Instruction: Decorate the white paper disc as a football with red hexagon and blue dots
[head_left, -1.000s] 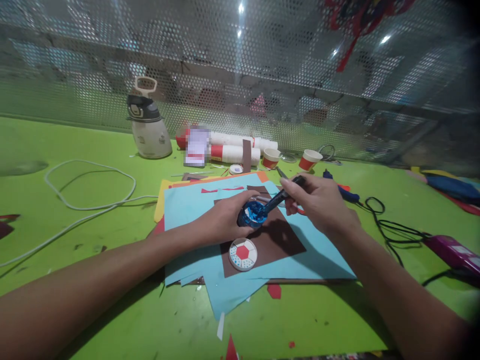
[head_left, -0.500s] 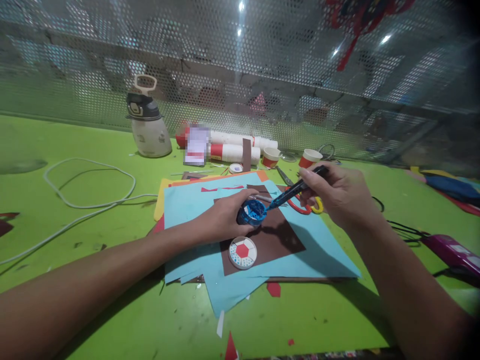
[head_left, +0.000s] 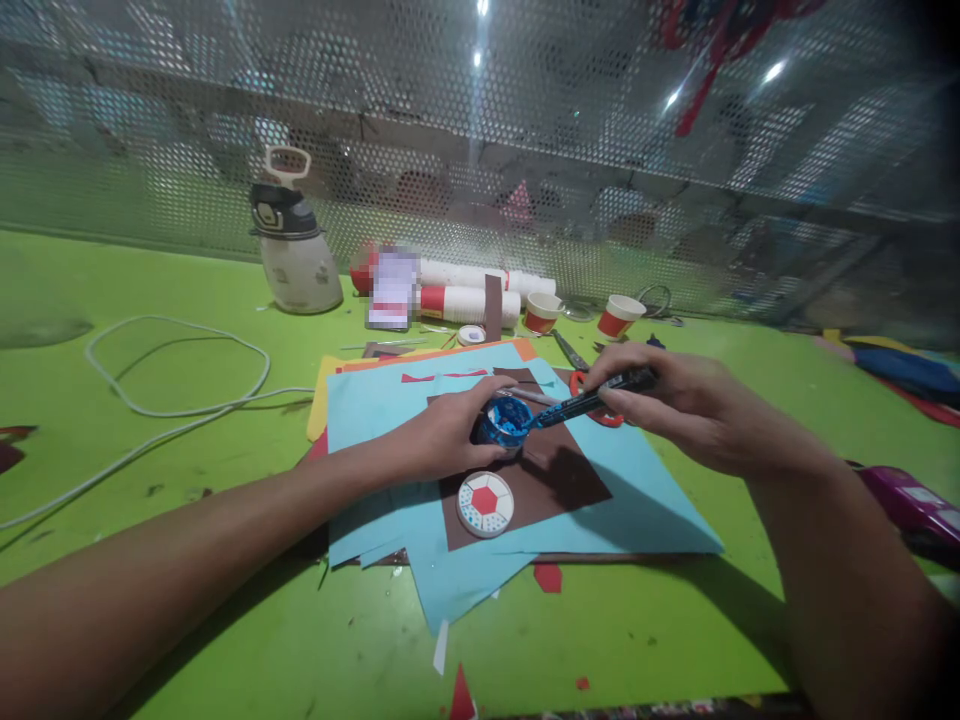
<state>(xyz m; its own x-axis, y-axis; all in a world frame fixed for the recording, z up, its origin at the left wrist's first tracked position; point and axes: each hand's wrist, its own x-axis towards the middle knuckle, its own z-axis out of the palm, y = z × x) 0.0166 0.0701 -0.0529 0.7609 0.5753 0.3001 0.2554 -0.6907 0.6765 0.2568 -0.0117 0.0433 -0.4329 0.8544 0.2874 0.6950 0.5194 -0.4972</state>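
Observation:
A small round jar (head_left: 508,422) smeared with blue stands on brown paper (head_left: 562,478), and my left hand (head_left: 454,430) is wrapped round its left side. My right hand (head_left: 660,400) grips a dark pen-like tool (head_left: 592,399); its blue-coated tip touches the jar's right rim. Just in front of the jar lies a round white lid (head_left: 486,505) with a red hexagon and blue dots. Light blue sheets (head_left: 645,515) spread under the brown paper. Red-handled scissors (head_left: 576,383) are partly hidden behind my right hand.
Behind the papers are two paper cups (head_left: 541,312), stacked cups (head_left: 469,305), a phone (head_left: 392,290) and a white bottle (head_left: 300,265). A white cable (head_left: 180,410) loops at the left. A purple tool (head_left: 911,505) lies at the right. Red scraps (head_left: 548,578) are in front.
My right hand has turned and lowered, so the tool lies at a flatter angle, its tip still at the jar's rim. My left hand and the jar have barely moved.

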